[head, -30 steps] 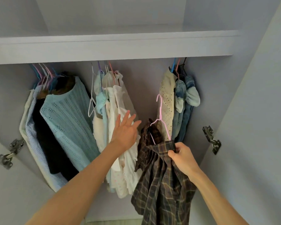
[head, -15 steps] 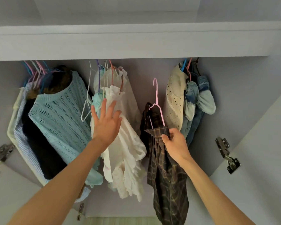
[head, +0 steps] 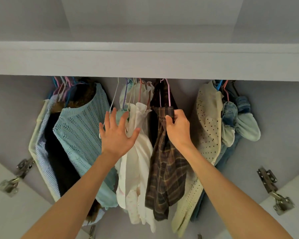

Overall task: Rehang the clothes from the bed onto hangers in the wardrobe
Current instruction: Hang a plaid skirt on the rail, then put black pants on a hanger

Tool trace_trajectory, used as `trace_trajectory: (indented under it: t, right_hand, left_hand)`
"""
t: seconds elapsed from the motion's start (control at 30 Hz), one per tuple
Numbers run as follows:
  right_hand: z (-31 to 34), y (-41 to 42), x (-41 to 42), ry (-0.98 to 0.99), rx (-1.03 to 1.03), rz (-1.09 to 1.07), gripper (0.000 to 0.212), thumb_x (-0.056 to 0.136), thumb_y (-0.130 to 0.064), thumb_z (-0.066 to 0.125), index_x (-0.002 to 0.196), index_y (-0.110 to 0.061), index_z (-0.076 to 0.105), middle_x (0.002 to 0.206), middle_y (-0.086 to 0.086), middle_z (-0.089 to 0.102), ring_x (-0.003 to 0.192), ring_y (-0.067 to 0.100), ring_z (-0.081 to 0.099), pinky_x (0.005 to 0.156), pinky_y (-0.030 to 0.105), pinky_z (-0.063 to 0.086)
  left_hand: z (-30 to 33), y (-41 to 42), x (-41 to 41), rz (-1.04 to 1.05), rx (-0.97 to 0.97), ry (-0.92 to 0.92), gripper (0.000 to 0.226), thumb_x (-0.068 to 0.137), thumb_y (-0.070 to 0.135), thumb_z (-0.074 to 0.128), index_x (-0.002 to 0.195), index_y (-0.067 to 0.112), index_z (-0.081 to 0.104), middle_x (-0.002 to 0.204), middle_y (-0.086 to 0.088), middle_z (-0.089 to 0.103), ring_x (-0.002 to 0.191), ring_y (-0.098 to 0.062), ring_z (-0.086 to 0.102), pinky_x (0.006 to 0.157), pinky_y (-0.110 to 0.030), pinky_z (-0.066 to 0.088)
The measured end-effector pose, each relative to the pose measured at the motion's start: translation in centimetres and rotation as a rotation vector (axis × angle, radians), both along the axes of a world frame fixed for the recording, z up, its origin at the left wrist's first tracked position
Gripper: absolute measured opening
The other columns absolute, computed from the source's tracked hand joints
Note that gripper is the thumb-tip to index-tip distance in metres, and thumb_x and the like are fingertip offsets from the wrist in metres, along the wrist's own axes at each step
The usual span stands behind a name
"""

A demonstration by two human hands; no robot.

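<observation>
Pressing spread fingers against white garments point(head: 136, 152), the left hand point(head: 117, 135) holds nothing beside a light-blue knit sweater point(head: 79, 131). The right hand point(head: 178, 130) pinches the brown plaid shirt's point(head: 166, 169) collar, the shirt hanging on a pink hanger point(head: 168, 94) under the wardrobe shelf point(head: 145, 61).

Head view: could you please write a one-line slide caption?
Right hand lifts plaid shirt on pink hanger toward the rail; open left hand parts white clothes.

Two hands point(head: 117, 135) point(head: 179, 128); three door hinges point(head: 16, 176) point(head: 274, 190) point(head: 91, 232).
</observation>
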State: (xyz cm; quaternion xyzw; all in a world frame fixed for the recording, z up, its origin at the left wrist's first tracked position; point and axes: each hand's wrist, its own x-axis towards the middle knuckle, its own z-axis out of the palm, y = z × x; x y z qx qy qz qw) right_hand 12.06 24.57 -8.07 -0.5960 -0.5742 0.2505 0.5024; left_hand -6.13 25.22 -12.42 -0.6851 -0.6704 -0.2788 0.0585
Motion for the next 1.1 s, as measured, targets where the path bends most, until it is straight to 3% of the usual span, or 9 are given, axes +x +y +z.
trace_trajectory:
  t: [0.17, 0.27, 0.37, 0.47, 0.63, 0.77, 0.83, 0.97, 1.1]
  right_hand:
    - [0.0, 2.9, -2.0, -0.074, -0.058, -0.025, 0.013, 0.094, -0.01, 0.049, 0.104, -0.002, 0.051, 0.095, 0.013, 0.057, 0.087, 0.023, 0.056, 0.078, 0.036, 0.05]
    - [-1.5, 3.1, -3.3, -0.123, -0.086, -0.064, 0.017, 0.094, -0.01, 0.05, 0.106, 0.001, 0.056, 0.098, 0.015, 0.06, 0.094, 0.027, 0.059, 0.082, 0.037, 0.049]
    - [-2.3, 2.3, -5.1, -0.184, -0.126, -0.047, 0.033, 0.096, -0.011, 0.047, 0.127, -0.002, 0.051, 0.119, 0.018, 0.057, 0.115, 0.031, 0.052, 0.094, 0.034, 0.042]
    - [-2.1, 2.1, -6.6, -0.269, -0.106, 0.017, 0.036, 0.097, -0.012, 0.046, 0.13, -0.001, 0.049, 0.12, 0.019, 0.056, 0.115, 0.03, 0.052, 0.091, 0.03, 0.042]
    - [-1.6, 2.1, -6.4, -0.322, -0.125, 0.085, 0.034, 0.097, -0.013, 0.047, 0.128, 0.0, 0.05, 0.12, 0.019, 0.055, 0.113, 0.03, 0.052, 0.091, 0.029, 0.041]
    - [-1.8, 2.2, -5.6, -0.37, -0.11, 0.125, 0.031, 0.097, -0.016, 0.043, 0.122, -0.001, 0.054, 0.114, 0.017, 0.054, 0.107, 0.03, 0.053, 0.086, 0.027, 0.039]
    - [-2.1, 2.0, -5.4, -0.38, -0.114, 0.135, 0.033, 0.098, -0.018, 0.041, 0.125, -0.003, 0.052, 0.116, 0.015, 0.051, 0.109, 0.029, 0.051, 0.091, 0.031, 0.04]
    - [-2.3, 1.0, -4.6, -0.399, -0.123, 0.144, 0.045, 0.098, -0.022, 0.042, 0.14, -0.008, 0.037, 0.131, 0.013, 0.043, 0.123, 0.026, 0.042, 0.103, 0.034, 0.035]
    - [-1.9, -0.7, -3.4, -0.565, -0.002, 0.152, 0.052, 0.096, -0.021, 0.045, 0.143, -0.005, 0.029, 0.143, 0.013, 0.036, 0.131, 0.026, 0.033, 0.107, 0.033, 0.03]
  left_hand:
    - [0.2, 0.4, -1.1, 0.018, -0.12, -0.17, 0.083, 0.081, 0.064, 0.048, 0.146, 0.024, 0.017, 0.156, -0.009, 0.003, 0.143, -0.025, -0.004, 0.115, -0.05, 0.005]
    - [-0.1, 0.4, -1.5, -0.025, -0.108, -0.275, 0.08, 0.082, 0.058, 0.054, 0.145, 0.02, 0.023, 0.154, -0.012, 0.012, 0.142, -0.027, 0.006, 0.113, -0.045, 0.015]
    - [-0.2, 0.3, -1.7, -0.103, -0.093, -0.36, 0.071, 0.085, 0.047, 0.057, 0.143, 0.018, 0.028, 0.152, -0.01, 0.017, 0.14, -0.026, 0.014, 0.11, -0.04, 0.023]
    - [-0.1, 0.0, -1.6, -0.204, -0.122, -0.406, 0.062, 0.09, 0.04, 0.053, 0.143, 0.02, 0.028, 0.154, -0.01, 0.012, 0.142, -0.024, 0.014, 0.109, -0.035, 0.024]
    - [-0.7, -0.1, -1.8, -0.377, -0.164, -0.387, 0.05, 0.095, 0.039, 0.042, 0.142, 0.025, 0.033, 0.155, -0.014, 0.01, 0.144, -0.022, 0.003, 0.114, -0.042, 0.022]
    - [-1.4, -0.2, -1.8, -0.43, -0.162, -0.356, 0.051, 0.094, 0.04, 0.042, 0.142, 0.025, 0.034, 0.156, -0.012, 0.006, 0.142, -0.016, -0.008, 0.112, -0.033, 0.01]
    - [-1.6, -0.2, -2.0, -0.427, -0.155, -0.313, 0.05, 0.095, 0.042, 0.042, 0.142, 0.027, 0.033, 0.156, -0.01, 0.006, 0.14, -0.015, -0.012, 0.113, -0.036, 0.007]
    - [-1.6, -0.9, -2.4, -0.383, -0.183, -0.275, 0.06, 0.088, 0.052, 0.034, 0.143, 0.027, 0.031, 0.156, -0.007, 0.006, 0.143, -0.019, -0.006, 0.117, -0.041, 0.011]
    - [-1.8, -3.1, -2.2, -0.294, -0.119, -0.147, 0.069, 0.084, 0.06, 0.024, 0.143, 0.025, 0.031, 0.156, -0.008, 0.01, 0.144, -0.026, 0.002, 0.114, -0.05, 0.008]
